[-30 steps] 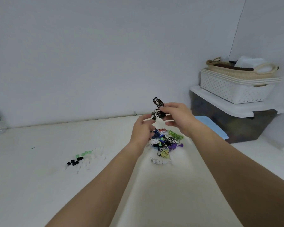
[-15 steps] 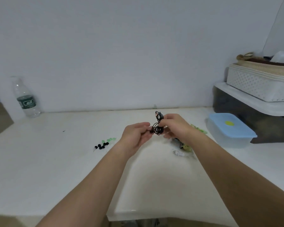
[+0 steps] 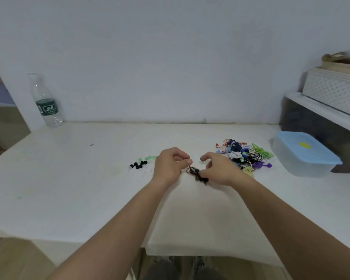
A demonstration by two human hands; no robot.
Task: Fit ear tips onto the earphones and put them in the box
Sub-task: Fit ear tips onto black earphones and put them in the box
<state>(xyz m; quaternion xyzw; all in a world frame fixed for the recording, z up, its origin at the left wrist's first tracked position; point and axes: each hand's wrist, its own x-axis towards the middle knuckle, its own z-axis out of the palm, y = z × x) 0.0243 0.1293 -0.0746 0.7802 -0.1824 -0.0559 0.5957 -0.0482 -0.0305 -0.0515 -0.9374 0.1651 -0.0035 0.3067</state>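
Your left hand (image 3: 171, 166) pinches one bud of the black earphones (image 3: 197, 174); your right hand (image 3: 218, 168) grips the coil. Hold the bud steady, then fetch a black tip (image 3: 138, 165).

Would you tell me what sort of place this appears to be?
Likely a home workbench for sorting: a white table against a bare wall, a pile of earphones, and stacked storage bins.

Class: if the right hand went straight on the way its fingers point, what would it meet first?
The right hand points leftward, so probably the left hand, which pinches the coiled black wired earphones both hold; depth is unclear.
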